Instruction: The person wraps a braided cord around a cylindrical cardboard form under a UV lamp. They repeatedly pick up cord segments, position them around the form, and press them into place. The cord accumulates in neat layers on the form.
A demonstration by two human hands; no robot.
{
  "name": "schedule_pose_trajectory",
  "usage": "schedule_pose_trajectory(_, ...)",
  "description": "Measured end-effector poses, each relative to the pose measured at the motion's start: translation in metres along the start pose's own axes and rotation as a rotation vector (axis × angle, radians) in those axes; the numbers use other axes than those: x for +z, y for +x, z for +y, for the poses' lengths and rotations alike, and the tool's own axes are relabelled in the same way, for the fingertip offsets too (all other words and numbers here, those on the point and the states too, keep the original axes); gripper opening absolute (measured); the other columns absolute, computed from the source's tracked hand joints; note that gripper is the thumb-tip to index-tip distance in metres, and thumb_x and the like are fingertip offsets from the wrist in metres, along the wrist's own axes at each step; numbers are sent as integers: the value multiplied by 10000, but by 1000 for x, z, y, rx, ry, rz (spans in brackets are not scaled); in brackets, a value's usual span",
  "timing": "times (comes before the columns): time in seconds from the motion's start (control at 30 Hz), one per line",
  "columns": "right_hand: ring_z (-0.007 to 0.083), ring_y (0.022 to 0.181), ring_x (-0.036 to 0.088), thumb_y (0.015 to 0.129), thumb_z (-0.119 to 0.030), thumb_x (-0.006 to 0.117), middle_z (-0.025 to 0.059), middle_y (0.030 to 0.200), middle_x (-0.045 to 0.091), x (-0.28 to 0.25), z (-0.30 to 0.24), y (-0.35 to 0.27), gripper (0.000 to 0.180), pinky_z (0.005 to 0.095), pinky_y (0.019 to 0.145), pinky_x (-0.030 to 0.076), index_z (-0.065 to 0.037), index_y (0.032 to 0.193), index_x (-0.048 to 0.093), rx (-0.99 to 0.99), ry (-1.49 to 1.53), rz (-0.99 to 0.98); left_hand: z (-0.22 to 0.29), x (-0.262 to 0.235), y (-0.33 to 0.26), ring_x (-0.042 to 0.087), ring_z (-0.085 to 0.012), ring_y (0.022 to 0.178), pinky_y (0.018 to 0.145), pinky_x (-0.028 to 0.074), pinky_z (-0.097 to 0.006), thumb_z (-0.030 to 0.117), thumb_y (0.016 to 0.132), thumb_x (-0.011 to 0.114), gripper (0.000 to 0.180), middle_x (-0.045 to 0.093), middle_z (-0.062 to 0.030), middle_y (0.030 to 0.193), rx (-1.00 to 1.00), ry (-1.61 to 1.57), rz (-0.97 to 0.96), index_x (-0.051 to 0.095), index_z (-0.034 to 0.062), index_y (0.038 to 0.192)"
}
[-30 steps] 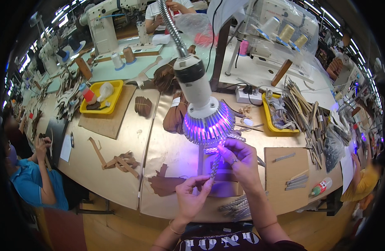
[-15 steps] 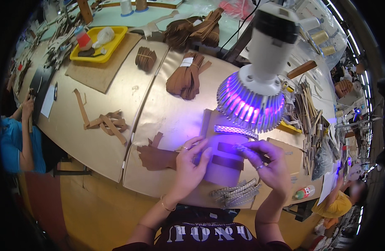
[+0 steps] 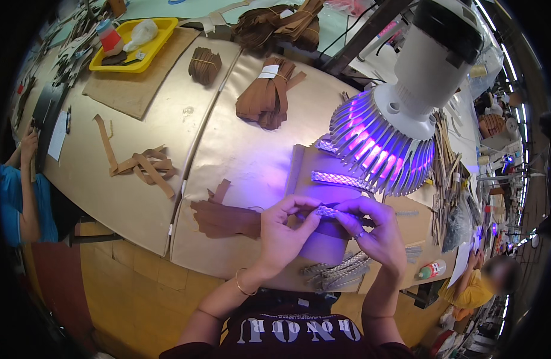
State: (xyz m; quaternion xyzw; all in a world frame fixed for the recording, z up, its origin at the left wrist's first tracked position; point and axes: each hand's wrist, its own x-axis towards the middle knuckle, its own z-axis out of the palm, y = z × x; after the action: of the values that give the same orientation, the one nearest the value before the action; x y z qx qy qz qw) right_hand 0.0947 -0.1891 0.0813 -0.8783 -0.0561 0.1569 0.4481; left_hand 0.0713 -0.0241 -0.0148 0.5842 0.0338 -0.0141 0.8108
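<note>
Between my left hand [image 3: 287, 233] and my right hand [image 3: 377, 230], a short braided strip [image 3: 328, 211] is pinched at its two ends by fingers and thumbs. A dark strip shows behind it, partly covered by my fingers. Purple light from the ribbed lamp [image 3: 380, 146] falls on both hands. Under them lies a tan board [image 3: 320, 248]. Beyond my fingers, another braided strip [image 3: 342, 179] lies across that board. A pile of braided strips [image 3: 338, 273] rests close to me, below my right hand. Flat brown leather strips [image 3: 227, 218] fan out left of my left hand.
The lamp's white and black body [image 3: 440, 54] stands at the upper right. Bundled brown strips [image 3: 266, 96] lie farther back. Loose tan strips [image 3: 146, 164] and a yellow tray [image 3: 137, 63] are to the left. A small bottle [image 3: 432, 269] stands at right. Other people sit at both sides.
My right hand has moved left toward my left hand, bringing the braided strip with it. My left fingers now pinch it too. The view has shifted, so the lamp appears farther right.
</note>
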Motion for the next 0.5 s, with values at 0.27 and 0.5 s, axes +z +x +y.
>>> schedule_pose_trajectory(0.27, 190, 716, 643, 869, -88, 701, 97, 820, 659, 6, -6, -2, 187, 309, 657, 516, 4, 1030, 674, -129, -174, 112, 6, -6, 1, 656, -117, 936, 840, 523, -230, -32, 881, 648, 440, 706, -176, 1038, -189, -307, -57, 495, -26, 1294)
schedule_pose_trajectory(0.5, 76, 676, 559, 862, -92, 726, 22, 778, 626, 9, 8, 2, 282, 238, 613, 463, 2, 1108, 626, -72, -222, 124, 9, -5, 1, 653, -103, 937, 837, 522, -225, -25, 896, 636, 434, 713, -160, 1037, -199, -323, -58, 491, -24, 1306)
